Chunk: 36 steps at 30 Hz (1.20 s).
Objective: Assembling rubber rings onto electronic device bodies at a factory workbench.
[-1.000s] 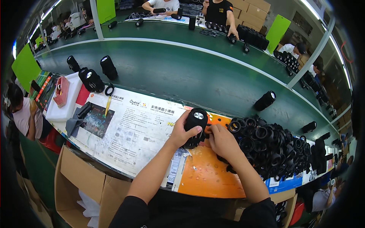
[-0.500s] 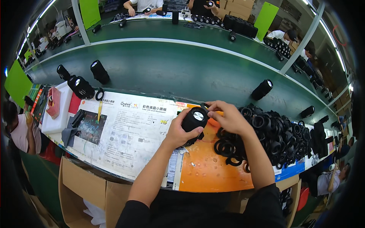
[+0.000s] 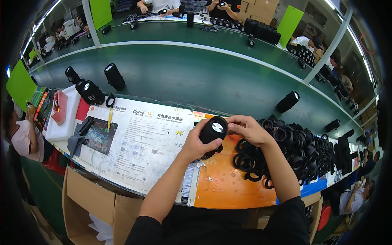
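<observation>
A black cylindrical speaker (image 3: 209, 134) with a silver disc in its upturned end is tilted in my left hand (image 3: 193, 143), whose fingers and thumb wrap round its body. My right hand (image 3: 251, 130) is closed at the right side of that end, with thumb and fingertips pinching a black ring (image 3: 221, 119) at the rim. The ring appears to lie around the silver disc; its far side is hard to make out. Right of my hands, a big heap of black rings (image 3: 292, 149) covers the bench, several lying loose at its near edge.
More black speakers stand at the far left (image 3: 114, 76) and far right (image 3: 288, 101). A white printed sheet (image 3: 143, 171) and an orange sheet (image 3: 228, 192) cover the bench. A yellow cutter (image 3: 110, 118) lies left. Below is an open carton (image 3: 90, 192). Co-workers sit across and on both sides.
The black ring, held up beside the speaker before, is now at its end. My right hand has come down close to the rim. The whole view has shifted slightly.
</observation>
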Available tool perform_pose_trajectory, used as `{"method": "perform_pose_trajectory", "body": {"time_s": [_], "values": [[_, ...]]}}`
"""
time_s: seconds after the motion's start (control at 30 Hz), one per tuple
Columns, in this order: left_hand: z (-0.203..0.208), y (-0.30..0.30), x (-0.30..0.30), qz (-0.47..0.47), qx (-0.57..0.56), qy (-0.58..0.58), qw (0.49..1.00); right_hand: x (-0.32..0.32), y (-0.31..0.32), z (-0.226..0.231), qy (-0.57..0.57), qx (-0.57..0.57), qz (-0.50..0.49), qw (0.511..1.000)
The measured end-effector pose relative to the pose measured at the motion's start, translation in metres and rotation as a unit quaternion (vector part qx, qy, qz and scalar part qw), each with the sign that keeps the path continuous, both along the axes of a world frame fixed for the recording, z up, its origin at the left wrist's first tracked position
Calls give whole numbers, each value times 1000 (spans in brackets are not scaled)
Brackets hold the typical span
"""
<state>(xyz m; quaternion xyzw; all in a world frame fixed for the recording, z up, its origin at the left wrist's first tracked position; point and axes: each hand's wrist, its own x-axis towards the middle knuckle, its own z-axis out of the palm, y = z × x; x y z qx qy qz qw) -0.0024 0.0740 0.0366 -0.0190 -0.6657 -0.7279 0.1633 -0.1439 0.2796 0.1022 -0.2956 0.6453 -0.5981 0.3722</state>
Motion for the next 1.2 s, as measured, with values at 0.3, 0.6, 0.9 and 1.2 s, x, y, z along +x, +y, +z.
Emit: {"method": "perform_pose_trajectory", "body": {"time_s": [0.3, 0.6, 0.9, 1.2], "values": [[-5, -4, -5, -15, 46, -4, 999, 6, 0, -5, -15, -65, -45, 997], [8, 3, 0, -26, -25, -28, 999, 8, -6, 69, 191, 41, 33, 980], [12, 5, 0, -49, 10, -40, 998, 27, -1, 78, 318, 72, 20, 945], [8, 0, 0, -74, -7, -82, 994, 41, -4, 73, 419, 68, 14, 905]]}}
